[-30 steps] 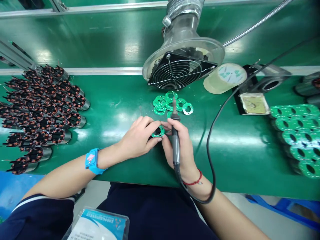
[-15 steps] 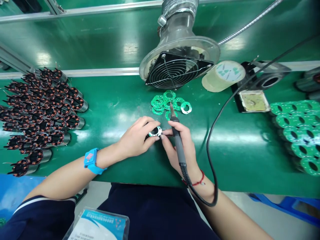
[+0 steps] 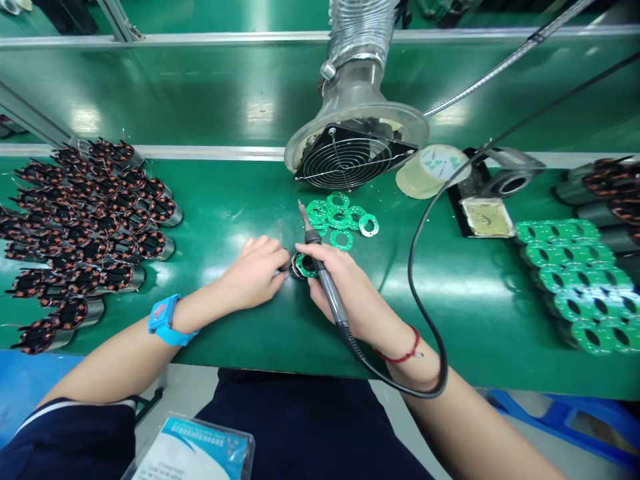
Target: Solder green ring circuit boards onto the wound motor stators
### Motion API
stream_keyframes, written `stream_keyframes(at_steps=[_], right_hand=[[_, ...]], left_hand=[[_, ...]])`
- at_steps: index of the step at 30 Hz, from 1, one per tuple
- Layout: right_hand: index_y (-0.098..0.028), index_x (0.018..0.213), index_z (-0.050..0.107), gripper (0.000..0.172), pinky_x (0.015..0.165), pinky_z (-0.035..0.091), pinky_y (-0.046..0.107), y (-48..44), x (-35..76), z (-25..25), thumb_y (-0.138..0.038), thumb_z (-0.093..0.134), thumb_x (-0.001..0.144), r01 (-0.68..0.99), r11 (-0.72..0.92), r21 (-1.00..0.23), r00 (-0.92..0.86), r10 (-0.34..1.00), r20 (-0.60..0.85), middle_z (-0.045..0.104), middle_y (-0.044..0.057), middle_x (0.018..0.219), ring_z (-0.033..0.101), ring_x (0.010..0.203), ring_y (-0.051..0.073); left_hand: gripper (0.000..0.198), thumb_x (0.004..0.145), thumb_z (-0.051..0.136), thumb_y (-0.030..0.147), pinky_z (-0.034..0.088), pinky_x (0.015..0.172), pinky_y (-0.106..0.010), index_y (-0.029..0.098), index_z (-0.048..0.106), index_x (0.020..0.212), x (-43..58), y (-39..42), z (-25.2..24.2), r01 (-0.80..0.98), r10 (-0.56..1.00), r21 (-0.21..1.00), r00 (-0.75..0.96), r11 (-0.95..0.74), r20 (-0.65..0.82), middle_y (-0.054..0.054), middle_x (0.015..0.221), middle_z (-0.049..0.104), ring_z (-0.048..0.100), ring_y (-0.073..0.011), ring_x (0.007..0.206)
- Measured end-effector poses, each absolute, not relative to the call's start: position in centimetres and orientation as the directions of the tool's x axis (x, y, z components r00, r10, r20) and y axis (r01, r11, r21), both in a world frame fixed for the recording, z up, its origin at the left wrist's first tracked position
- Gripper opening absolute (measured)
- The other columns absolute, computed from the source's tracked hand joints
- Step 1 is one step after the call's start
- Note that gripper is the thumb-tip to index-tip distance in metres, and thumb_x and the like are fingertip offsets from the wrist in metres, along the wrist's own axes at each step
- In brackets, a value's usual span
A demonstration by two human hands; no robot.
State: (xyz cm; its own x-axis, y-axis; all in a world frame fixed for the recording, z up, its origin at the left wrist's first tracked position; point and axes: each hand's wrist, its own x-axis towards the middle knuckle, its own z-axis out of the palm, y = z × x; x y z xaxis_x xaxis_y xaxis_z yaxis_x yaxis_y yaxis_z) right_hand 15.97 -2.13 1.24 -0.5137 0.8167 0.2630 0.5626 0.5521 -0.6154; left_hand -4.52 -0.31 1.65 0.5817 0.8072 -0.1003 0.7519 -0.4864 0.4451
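a: green ring board [image 3: 303,265], where?

b: sat near the middle of the green table [image 3: 225,200], between the two hands, just on the near side of the loose green rings [image 3: 340,217]. pressed against a dark round part [image 3: 291,261], itself mostly hidden under fingers.

a: changed from a second back?

b: yes. was pinched up between fingertips of both hands then, showed a pale face half a second ago, showed green again now and lay lower, against that dark part. judged as set onto it rather than just turned about in the fingers. couldn't be sure, too much hidden.

a: and the soldering iron [image 3: 327,280]?

b: pointed almost straight to the far side before. leaned over now, with the tip aimed far and left, clear of the board and touching nothing.

a: left hand [image 3: 255,270]?

b: curled loosely, palm down, with fingertips closed on the left side of the dark part. looked like steadying, not lifting.

a: right hand [image 3: 350,293]?

b: did double work. gripped the iron's handle with the outer fingers wrapped tight, and kept thumb and forefinger nearly shut on the board's right edge.
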Motion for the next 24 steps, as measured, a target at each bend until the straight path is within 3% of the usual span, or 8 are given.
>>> stream_keyframes(at_steps=[6, 10, 13, 16, 20, 24], right_hand=[[-0.026, 0.132, 0.048, 0.044, 0.086, 0.052, 0.048, -1.8, 15.3, 0.2, -0.032, 0.061, 0.09, 0.622, 0.531, -0.575, -0.415, 0.847, 0.333, 0.067, 0.009, 0.113, 0.062, 0.1, 0.029], [-0.028, 0.136, 0.044, 0.049, 0.087, 0.05, 0.048, -2.3, 15.0, 0.1, -0.032, 0.061, 0.091, 0.604, 0.574, -0.552, -0.416, 0.819, 0.396, 0.067, 0.009, 0.121, 0.061, 0.105, 0.029], [-0.034, 0.135, 0.045, 0.048, 0.091, 0.047, 0.047, -2.6, 15.1, 0.4, -0.021, 0.057, 0.09, 0.565, 0.639, -0.522, -0.448, 0.769, 0.456, 0.069, 0.005, 0.12, 0.06, 0.115, 0.027], [-0.033, 0.128, 0.051, 0.043, 0.088, 0.047, 0.045, -2.7, 15.3, 0.7, -0.016, 0.057, 0.089, 0.582, 0.653, -0.485, -0.429, 0.753, 0.498, 0.073, 0.003, 0.109, 0.064, 0.109, 0.026], [-0.027, 0.125, 0.053, 0.039, 0.086, 0.05, 0.043, -2.7, 15.5, 0.9, -0.012, 0.056, 0.089, 0.556, 0.682, -0.474, -0.445, 0.726, 0.524, 0.076, 0.004, 0.101, 0.069, 0.089, 0.022], [-0.027, 0.132, 0.051, 0.042, 0.085, 0.053, 0.041, -3.0, 15.9, 0.6, -0.016, 0.058, 0.091, 0.523, 0.63, -0.574, -0.329, 0.77, 0.547, 0.077, 0.004, 0.099, 0.072, 0.089, 0.022]], left_hand=[[0.009, 0.087, 0.052, 0.015, 0.045, 0.076, -0.032, 0.018, 0.058, 0.081, -4.7, 0.4, 2.4, 0.548, 0.867, 0.77, 0.498, -0.326, 0.013, -0.002, 0.083, 0.061, 0.056, -0.0166, 0.081], [0.005, 0.084, 0.058, 0.017, 0.042, 0.063, -0.024, 0.016, 0.06, 0.079, -3.8, 0.3, 1.8, 0.38, 0.922, 0.922, 0.379, -0.078, -0.078, 0.001, 0.076, 0.06, 0.053, -0.0116, 0.068], [0.006, 0.083, 0.06, 0.02, 0.04, 0.06, -0.023, 0.015, 0.06, 0.079, -3.4, 0.3, 1.6, 0.319, 0.916, 0.946, 0.359, 0.06, -0.179, 0.002, 0.072, 0.059, 0.052, -0.0104, 0.064], [0.007, 0.082, 0.059, 0.019, 0.039, 0.06, -0.023, 0.015, 0.06, 0.077, -3.4, 0.3, 1.7, 0.303, 0.913, 0.947, 0.349, 0.105, -0.213, 0.002, 0.069, 0.057, 0.05, -0.01, 0.063], [0.009, 0.08, 0.054, 0.015, 0.037, 0.058, -0.022, 0.015, 0.056, 0.072, -3.6, 0.3, 1.8, 0.32, 0.933, 0.946, 0.322, 0.052, -0.161, 0.003, 0.067, 0.054, 0.047, -0.0094, 0.062], [0.013, 0.077, 0.052, 0.008, 0.033, 0.057, -0.022, 0.016, 0.053, 0.067, -3.7, 0.4, 1.7, 0.422, 0.943, 0.902, 0.327, -0.092, -0.057, 0.003, 0.066, 0.05, 0.044, -0.0092, 0.062]])
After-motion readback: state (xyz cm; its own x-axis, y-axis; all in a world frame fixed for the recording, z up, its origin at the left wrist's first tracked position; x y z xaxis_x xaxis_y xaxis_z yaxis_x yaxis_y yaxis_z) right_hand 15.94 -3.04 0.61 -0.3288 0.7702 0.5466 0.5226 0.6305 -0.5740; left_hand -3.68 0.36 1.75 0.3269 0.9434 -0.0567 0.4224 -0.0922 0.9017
